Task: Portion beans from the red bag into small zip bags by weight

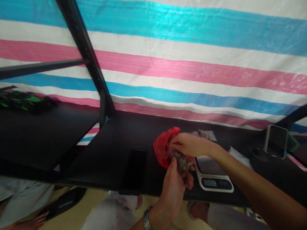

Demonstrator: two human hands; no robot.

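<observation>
A small clear plastic bag of brown dried bits rests in my left hand, fingers curled round it from below; a metal-band watch is on that wrist. My right hand comes in from the right with its fingers bent together at the mouth of a red plastic bag. What those fingertips grip, if anything, is hidden. The red bag stands on the black table, touching the clear bag. Just right of my hands lies a white kitchen scale, partly covered by my right forearm.
Behind my right arm lie a small filled packet and a clear plastic bag. A framed device on a stand is at the right. A dark phone-like slab lies left. A black frame post rises before striped sheeting.
</observation>
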